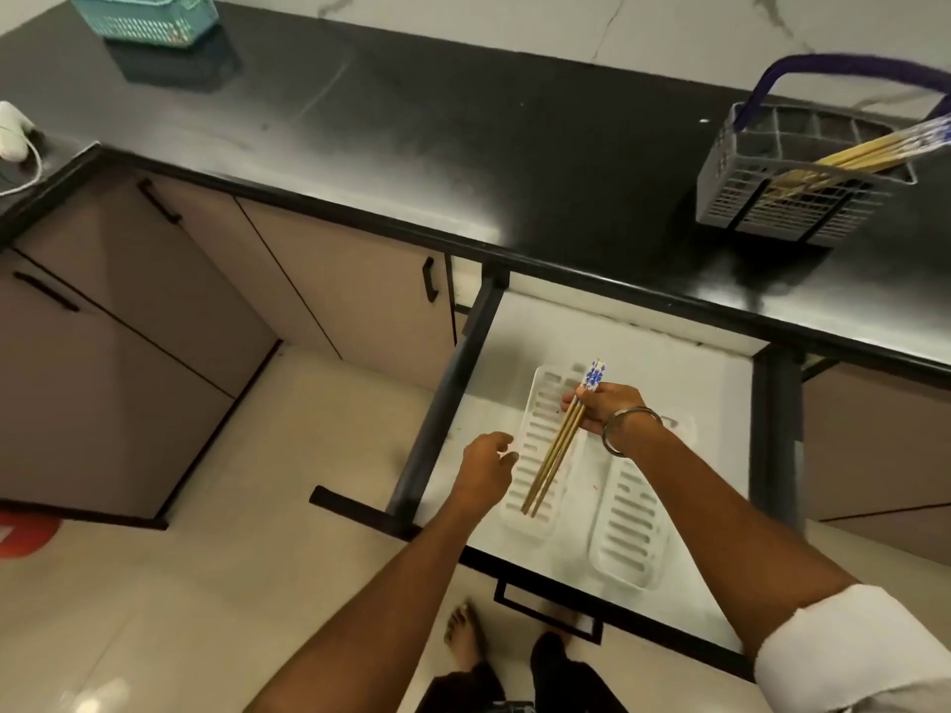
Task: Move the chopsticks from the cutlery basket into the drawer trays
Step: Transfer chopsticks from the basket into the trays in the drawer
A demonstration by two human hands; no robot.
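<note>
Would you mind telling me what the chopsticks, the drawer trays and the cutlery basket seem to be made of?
Chopsticks: probably bamboo or wood, matte tan shafts with blue-and-white patterned tops. Drawer trays: likely white plastic, smooth, with moulded slots. Cutlery basket: grey plastic by its moulded grid walls; its blue handle looks plastic too.

Chopsticks [553, 458] showing tan shafts, blue-and-white patterned tops. Trays [630, 527] showing white, slotted. Cutlery basket [792, 198] showing grey grid with purple handle [844, 64]. Table [411, 146] showing glossy black. Second basket [149, 18] showing teal. Cabinets [154, 280] showing beige with black handles.
</note>
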